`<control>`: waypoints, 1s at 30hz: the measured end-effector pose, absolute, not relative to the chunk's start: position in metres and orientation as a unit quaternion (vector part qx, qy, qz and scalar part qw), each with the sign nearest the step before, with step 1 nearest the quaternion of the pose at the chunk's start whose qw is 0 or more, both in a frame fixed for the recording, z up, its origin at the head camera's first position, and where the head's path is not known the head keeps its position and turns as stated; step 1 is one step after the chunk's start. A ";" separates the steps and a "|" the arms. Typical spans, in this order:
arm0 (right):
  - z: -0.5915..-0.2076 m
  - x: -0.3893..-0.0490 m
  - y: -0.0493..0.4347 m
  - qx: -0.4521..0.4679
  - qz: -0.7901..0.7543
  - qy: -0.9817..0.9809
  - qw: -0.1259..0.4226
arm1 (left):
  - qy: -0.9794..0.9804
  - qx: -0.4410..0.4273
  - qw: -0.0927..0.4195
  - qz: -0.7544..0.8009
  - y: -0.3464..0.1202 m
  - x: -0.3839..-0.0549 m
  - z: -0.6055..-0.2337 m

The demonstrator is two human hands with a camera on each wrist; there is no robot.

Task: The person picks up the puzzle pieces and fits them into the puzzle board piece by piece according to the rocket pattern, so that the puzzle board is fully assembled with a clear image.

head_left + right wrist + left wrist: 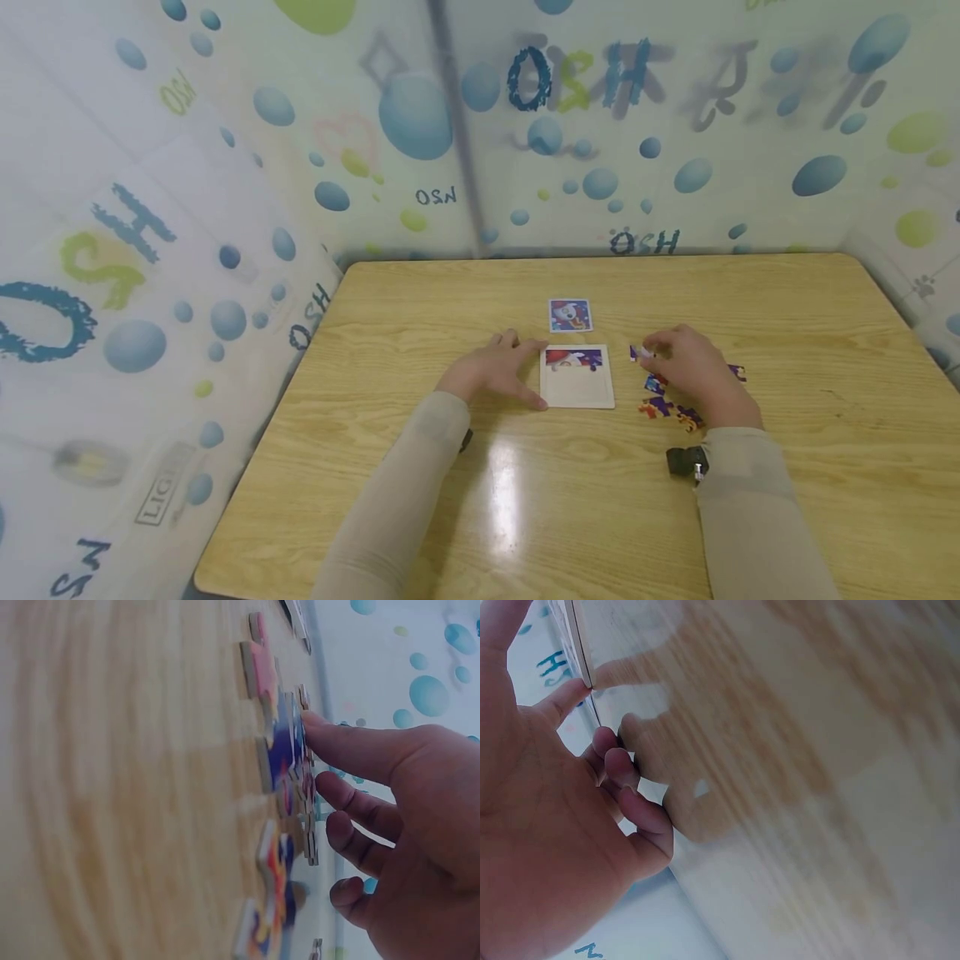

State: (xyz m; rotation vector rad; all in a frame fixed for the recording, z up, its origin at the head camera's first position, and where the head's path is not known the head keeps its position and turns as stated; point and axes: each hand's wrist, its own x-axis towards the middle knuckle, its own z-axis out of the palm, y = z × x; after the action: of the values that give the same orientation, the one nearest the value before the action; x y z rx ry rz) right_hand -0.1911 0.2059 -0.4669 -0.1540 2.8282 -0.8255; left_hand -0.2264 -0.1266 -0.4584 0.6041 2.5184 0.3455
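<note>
A square puzzle board lies on the table, its top strip filled with red, white and purple picture pieces. My left hand rests at the board's left side, thumb at the near corner and index finger at the far one; the other fingers bend loosely by the tabletop in the left wrist view. To the right of the board, my right hand pinches a purple-and-white puzzle piece between thumb and index finger. Loose blue-and-red pieces and purple-and-orange pieces lie under and beside this hand.
A small picture card with a white figure lies beyond the board. One more puzzle piece is to the right of my right hand. The wooden table meets patterned curtains at its back and left.
</note>
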 end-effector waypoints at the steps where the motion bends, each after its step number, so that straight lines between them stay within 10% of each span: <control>1: -0.467 -0.191 0.206 -0.052 -0.279 0.954 0.096 | 0.930 0.222 0.262 0.128 -0.127 -0.226 -0.458; 30: -0.442 -0.188 0.172 -0.059 -0.339 0.935 0.092 | 0.930 0.219 0.260 0.137 -0.125 -0.223 -0.453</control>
State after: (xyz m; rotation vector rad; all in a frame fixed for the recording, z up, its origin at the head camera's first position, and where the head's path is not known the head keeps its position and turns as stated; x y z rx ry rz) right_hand -0.1883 0.1724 -0.4421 -0.1766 2.7753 -1.0054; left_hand -0.2230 -0.1254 -0.4533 0.5935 2.5194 0.3713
